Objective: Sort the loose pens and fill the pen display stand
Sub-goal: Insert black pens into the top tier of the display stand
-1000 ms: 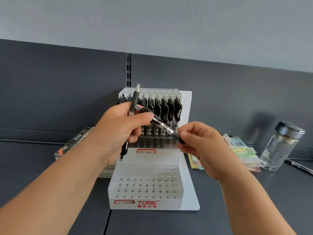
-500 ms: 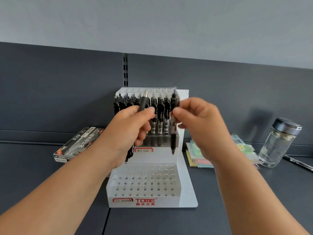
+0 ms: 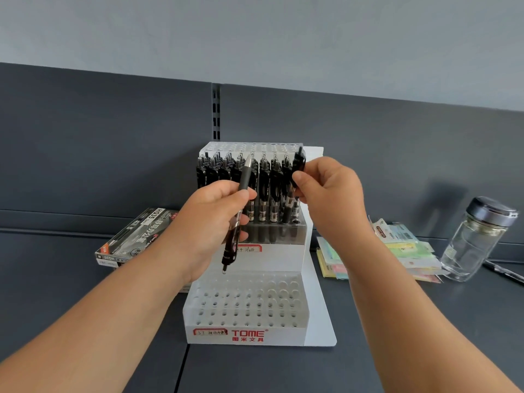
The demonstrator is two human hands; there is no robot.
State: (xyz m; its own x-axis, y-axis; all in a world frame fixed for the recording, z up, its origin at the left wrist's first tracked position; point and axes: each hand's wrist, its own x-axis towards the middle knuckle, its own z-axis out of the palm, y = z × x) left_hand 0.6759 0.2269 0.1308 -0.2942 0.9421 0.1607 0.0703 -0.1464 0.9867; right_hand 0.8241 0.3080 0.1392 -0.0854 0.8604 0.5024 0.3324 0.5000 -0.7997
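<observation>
- The right hand (image 3: 329, 199) has carried its black pen (image 3: 298, 165) back from the front of the pen display stand (image 3: 283, 334). The pen now stands at the right end of the top step.
- The thumb and fingers of the right hand pinch this pen near its top. The pen is upright and its low end is at the last hole of the top step. I cannot tell how far in it goes.
- The left hand (image 3: 209, 222) has hardly moved. It grips a second pen (image 3: 244, 180), tilted, with the silver tip up and the other end hanging over the low step (image 3: 249, 302).
- A row of black pens (image 3: 266, 182) stands in the top step, just left of the right hand's pen.
- The low step has many small round holes and red letters on its front.
- The stand sits on a dark grey shelf (image 3: 56, 279).
- A pen box (image 3: 136, 236) lies to the left of the stand.
- A pile of coloured paper (image 3: 405, 248) lies to the right, and a glass jar (image 3: 476, 245) with a dark lid stands beside it.
- A loose pen (image 3: 504, 272) lies near the jar.
- Behind it all is a dark grey back panel (image 3: 99, 151) with a slotted strip (image 3: 216, 114), and a pale grey wall (image 3: 255, 38) above.
</observation>
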